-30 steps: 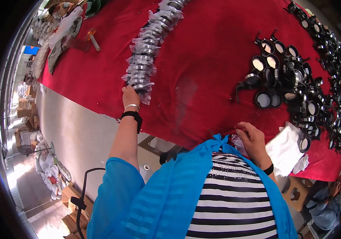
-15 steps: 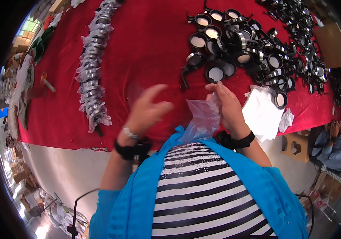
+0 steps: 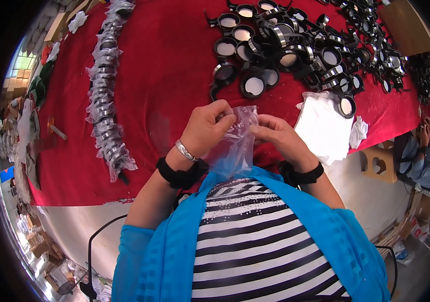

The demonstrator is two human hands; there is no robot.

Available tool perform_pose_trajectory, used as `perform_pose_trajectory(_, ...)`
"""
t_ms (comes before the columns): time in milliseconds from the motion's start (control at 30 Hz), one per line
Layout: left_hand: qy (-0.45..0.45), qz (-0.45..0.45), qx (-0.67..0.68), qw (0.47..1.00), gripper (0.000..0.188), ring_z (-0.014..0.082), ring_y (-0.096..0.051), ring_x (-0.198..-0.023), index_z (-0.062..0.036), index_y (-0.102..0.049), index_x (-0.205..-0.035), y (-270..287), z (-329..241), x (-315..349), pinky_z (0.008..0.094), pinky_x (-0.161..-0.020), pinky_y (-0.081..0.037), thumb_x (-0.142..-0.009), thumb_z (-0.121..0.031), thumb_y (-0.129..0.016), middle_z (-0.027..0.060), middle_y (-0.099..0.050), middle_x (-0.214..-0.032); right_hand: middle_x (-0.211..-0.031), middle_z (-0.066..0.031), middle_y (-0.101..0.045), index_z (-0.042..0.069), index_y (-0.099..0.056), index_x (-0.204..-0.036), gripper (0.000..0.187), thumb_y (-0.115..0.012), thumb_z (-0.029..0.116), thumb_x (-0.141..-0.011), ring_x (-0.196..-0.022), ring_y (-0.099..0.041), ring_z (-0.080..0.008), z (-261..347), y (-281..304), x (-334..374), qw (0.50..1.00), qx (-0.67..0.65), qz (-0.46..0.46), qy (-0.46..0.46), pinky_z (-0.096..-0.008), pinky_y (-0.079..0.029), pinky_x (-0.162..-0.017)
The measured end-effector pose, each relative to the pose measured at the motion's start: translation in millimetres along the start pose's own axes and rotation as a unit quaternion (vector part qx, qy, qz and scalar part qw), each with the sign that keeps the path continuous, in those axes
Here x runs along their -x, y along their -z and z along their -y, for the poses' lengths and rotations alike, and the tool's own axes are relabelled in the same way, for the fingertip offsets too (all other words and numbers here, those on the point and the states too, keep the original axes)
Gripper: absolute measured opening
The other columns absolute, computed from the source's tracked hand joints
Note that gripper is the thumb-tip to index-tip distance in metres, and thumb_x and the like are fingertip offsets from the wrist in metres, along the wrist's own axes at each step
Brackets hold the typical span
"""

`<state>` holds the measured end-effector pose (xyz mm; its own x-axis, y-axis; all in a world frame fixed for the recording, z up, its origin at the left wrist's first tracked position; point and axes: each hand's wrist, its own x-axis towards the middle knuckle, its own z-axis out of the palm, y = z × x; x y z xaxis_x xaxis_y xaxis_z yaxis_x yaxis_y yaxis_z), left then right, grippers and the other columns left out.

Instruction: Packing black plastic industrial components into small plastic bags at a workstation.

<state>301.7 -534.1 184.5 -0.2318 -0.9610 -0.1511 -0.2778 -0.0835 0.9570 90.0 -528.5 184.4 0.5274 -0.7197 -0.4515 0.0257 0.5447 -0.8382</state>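
A clear plastic bag (image 3: 239, 146) hangs between my two hands, just in front of my body at the table's near edge. My left hand (image 3: 207, 128) is closed, its fingers curled on the bag's left side near the top. Thumb and fingertips of my right hand (image 3: 278, 136) pinch the upper right edge of the bag. Nothing solid shows inside it. Beyond my hands lies a heap of round black pieces (image 3: 253, 85) with pale discs, silver rims and black arms. To the right of my right hand is a stack of white bags or sheets (image 3: 323, 128).
A long row of similar round pieces in clear bags (image 3: 105, 95) runs along the left of the red-covered table (image 3: 159, 60). Crumpled white plastic (image 3: 359, 132) lies near the right edge. A cardboard box (image 3: 408, 27) stands far right; another person (image 3: 426, 151) sits beyond the table.
My left hand has come in from the left and taken hold of the bag. My right hand has shifted slightly, still gripping it. The whole view has turned slightly.
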Motion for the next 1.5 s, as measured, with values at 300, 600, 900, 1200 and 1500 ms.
perform_pose_trajectory(300,-0.1,-0.251,-0.137,0.953,0.013,0.0013,-0.046,-0.062,-0.0014,-0.057,-0.094,8.5,-5.4,5.3,0.0201,-0.053,-0.037,-0.084,-0.004,-0.063,-0.0022,-0.053,-0.074,-0.079,0.0048,-0.06,0.006,-0.062,-0.091,0.016,-0.062,0.023,-0.089,-0.072,-0.053,-0.0033,-7.8,5.0,-3.7,0.995,-0.031,-0.072,0.064,-0.0194,-0.042,-0.065)
perform_pose_trajectory(600,-0.015,0.11,0.138,0.984,0.012,0.0088,-0.058,-0.066,-0.0009,-0.061,-0.086,-38.0,-2.3,9.3,0.0251,-0.06,-0.048,-0.084,-0.012,-0.063,0.0035,-0.062,-0.071,-0.075,0.0014,-0.057,0.008,-0.059,-0.081,0.022,-0.062,0.028,-0.09,-0.067,-0.053,-0.0049,-15.8,-7.6,-9.6,0.991,-0.105,-0.031,0.076,-0.019,-0.041,-0.06)
perform_pose_trajectory(900,-0.071,0.011,-0.034,0.997,0.017,0.025,-0.049,-0.052,-0.0011,-0.052,-0.071,-36.4,27.0,7.4,0.0336,-0.05,-0.039,-0.083,-0.011,-0.058,0.0159,-0.048,-0.062,-0.087,-0.005,-0.062,0.007,-0.054,-0.086,0.01,-0.056,0.015,-0.092,-0.078,-0.062,-0.0126,-21.7,20.9,10.5,0.962,-0.262,-0.065,0.043,-0.0212,-0.049,-0.06)
perform_pose_trajectory(1200,-0.177,-0.117,-0.222,0.952,0.014,0.0338,-0.053,-0.059,-0.0017,-0.053,-0.073,-35.9,25.5,-24.6,0.0388,-0.053,-0.042,-0.084,-0.01,-0.056,0.0165,-0.05,-0.065,-0.081,-0.003,-0.06,0.006,-0.056,-0.1,0.011,-0.056,0.011,-0.09,-0.056,-0.049,-0.0055,-19.3,42.9,23.4,0.899,-0.433,0.062,0.002,-0.0192,-0.034,-0.038)
perform_pose_trajectory(1500,-0.061,-0.124,-0.539,0.831,0.03,0.0297,-0.055,-0.092,-0.0063,-0.056,-0.099,-17.5,73.2,-70.4,0.0406,-0.071,-0.05,-0.076,-0.019,-0.07,0.0123,-0.051,-0.098,-0.066,0.0021,-0.054,0.006,-0.059,-0.086,0.017,-0.059,0.023,-0.089,-0.054,-0.047,-0.0051,-37.5,38.4,22.8,0.98,-0.124,-0.149,-0.037,-0.019,-0.035,-0.049)
